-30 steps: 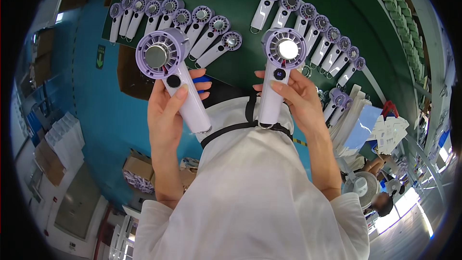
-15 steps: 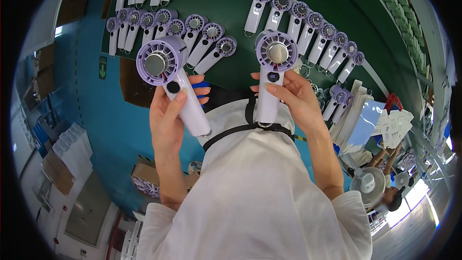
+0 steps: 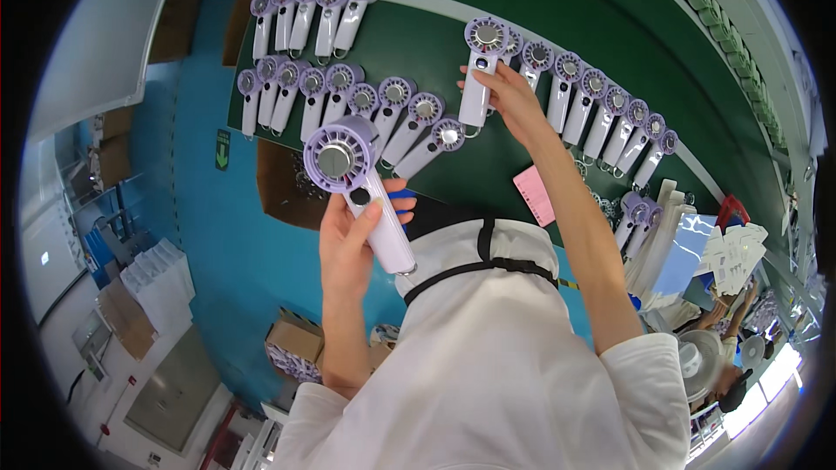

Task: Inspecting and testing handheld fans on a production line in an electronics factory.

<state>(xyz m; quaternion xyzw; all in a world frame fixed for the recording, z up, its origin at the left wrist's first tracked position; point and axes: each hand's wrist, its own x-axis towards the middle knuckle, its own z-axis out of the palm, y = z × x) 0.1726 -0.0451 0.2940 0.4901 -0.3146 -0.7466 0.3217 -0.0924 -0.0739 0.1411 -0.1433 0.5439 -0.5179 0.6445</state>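
My left hand point(image 3: 345, 239) is closed round the white handle of a lilac handheld fan point(image 3: 389, 233), held tilted in front of my waist. Its round head, with a silver disc, points up and to the left. Reaching out over the green table point(image 3: 427, 30), my right hand point(image 3: 515, 106) grips a second handheld fan point(image 3: 475, 100) by its handle, head away from me. That fan is at the left end of a slanting row of similar fans point(image 3: 601, 129). Two more rows of fans point(image 3: 351, 24) lie on the table's left part.
A pink card point(image 3: 535, 196) lies near the table's front edge. On the right are white sheets with a blue one point(image 3: 684, 248) and a red object point(image 3: 733, 211). An open cardboard box point(image 3: 283, 191) stands below the table's left edge. Another person point(image 3: 736, 387) sits at far right.
My right hand has carried its fan forward, from before my waist to the row's left end. The pink card has come into sight. My left hand keeps its fan; the whole view has shifted.
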